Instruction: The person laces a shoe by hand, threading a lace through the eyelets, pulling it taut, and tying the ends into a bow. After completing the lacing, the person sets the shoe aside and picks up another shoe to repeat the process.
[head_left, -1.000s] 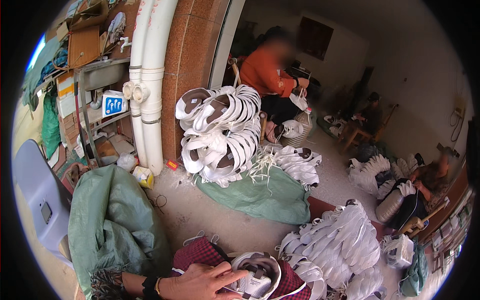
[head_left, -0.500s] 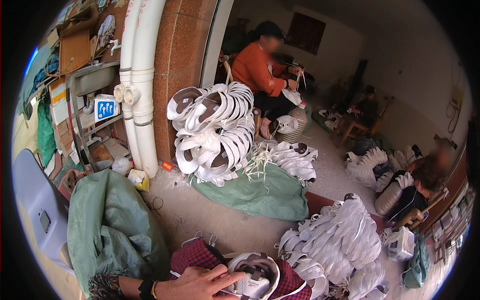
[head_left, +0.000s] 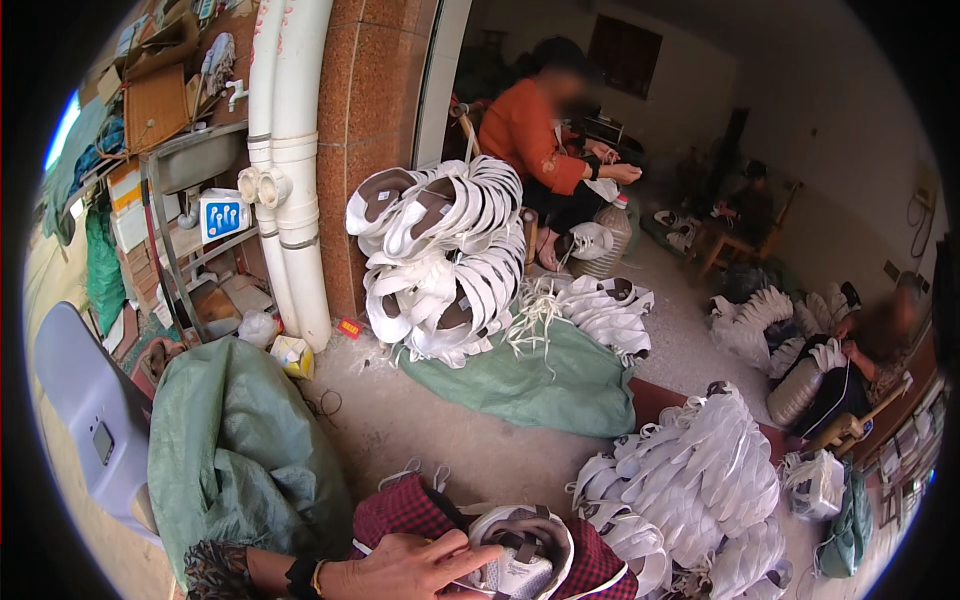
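Here at the near edge, the left hand (head_left: pixel 400 568) reaches in from the left, palm down, index finger (head_left: pixel 472 560) stretched out onto the white shoe (head_left: pixel 558 548). The other fingers bend at the shoe's near left side; whether they pinch it, I cannot tell. The right hand is out of view, so its state I cannot tell either. The shoe sits near, just right of the middle, mouth up, with red-and-black checked cloth (head_left: pixel 395 508) on both sides. Just right of it, a big heap of white shoes (head_left: pixel 700 470) spreads out! Left, a bulging green sack (head_left: pixel 235 440) stands beside a grey plastic chair (head_left: pixel 75 375). Farther off, stacked white shoe uppers (head_left: pixel 445 215) rise by the doorway, next to a green sheet (head_left: pixel 520 395). And beyond them, a seated co-worker in orange (head_left: pixel 520 130) holds both hands out in front, over a white shoe piece (head_left: pixel 601 188).
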